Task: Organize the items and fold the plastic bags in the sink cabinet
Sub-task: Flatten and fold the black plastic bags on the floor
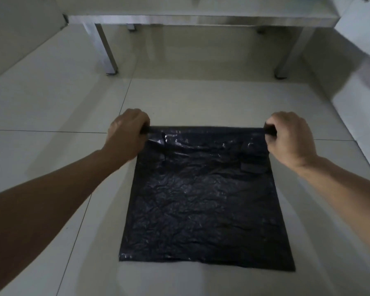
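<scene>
— Pale glossy floor tiles (51,107), steel table legs (107,50) behind. Where's the bag?
— Crinkled black plastic bag (203,199) lies flat on the tiles. Left hand (126,133) and right hand (288,135) each pinch a far corner, fingers curled.

The crumpled black plastic bag (203,195) lies on the pale tiled floor (51,107), stretching from the fingers (144,130) toward the person; the steel-legged metal table (201,19) stands beyond the fingers.

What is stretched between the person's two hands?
In the head view, the far edge of a black plastic bag spans from the left hand to the right hand; both grip its corners.
</scene>
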Demonstrator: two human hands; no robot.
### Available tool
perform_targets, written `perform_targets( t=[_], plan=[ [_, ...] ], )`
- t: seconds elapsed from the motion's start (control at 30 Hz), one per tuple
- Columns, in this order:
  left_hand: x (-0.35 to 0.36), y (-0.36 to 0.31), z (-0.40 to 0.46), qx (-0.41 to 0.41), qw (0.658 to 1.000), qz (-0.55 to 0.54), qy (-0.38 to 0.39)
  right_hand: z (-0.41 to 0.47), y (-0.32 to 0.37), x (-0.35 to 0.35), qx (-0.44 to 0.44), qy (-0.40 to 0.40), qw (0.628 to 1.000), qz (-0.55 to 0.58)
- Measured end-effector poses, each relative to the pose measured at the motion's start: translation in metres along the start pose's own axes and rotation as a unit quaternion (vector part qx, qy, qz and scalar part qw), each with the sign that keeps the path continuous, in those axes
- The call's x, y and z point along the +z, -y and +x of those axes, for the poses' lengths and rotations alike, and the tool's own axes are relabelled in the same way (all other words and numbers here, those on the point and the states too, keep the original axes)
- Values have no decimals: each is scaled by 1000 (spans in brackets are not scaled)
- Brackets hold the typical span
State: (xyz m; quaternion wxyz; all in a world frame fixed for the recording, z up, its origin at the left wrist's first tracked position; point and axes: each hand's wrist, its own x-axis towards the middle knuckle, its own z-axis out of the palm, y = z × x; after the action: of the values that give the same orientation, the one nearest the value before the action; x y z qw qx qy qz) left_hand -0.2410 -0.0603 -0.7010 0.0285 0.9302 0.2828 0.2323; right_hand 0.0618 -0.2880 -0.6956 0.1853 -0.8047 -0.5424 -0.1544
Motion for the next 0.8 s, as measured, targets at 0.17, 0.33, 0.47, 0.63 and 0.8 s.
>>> perform_targets(
  t=[0.17,0.33,0.47,0.63,0.8],
  plan=[
    [8,-5,-50,48,996,14,77,-56,2,5,-71,60,995,-28],
    [19,-7,-79,69,986,26,151,-90,6,22,-86,132,986,-57],
    [18,-8,-80,65,978,39,193,-88,12,17,-39,210,974,-73],
    [11,-19,-73,49,984,8,168,-76,27,6,-1,255,966,-30],
    [24,-58,-45,14,994,-18,105,-55,75,23,26,161,985,52]
  ],
)
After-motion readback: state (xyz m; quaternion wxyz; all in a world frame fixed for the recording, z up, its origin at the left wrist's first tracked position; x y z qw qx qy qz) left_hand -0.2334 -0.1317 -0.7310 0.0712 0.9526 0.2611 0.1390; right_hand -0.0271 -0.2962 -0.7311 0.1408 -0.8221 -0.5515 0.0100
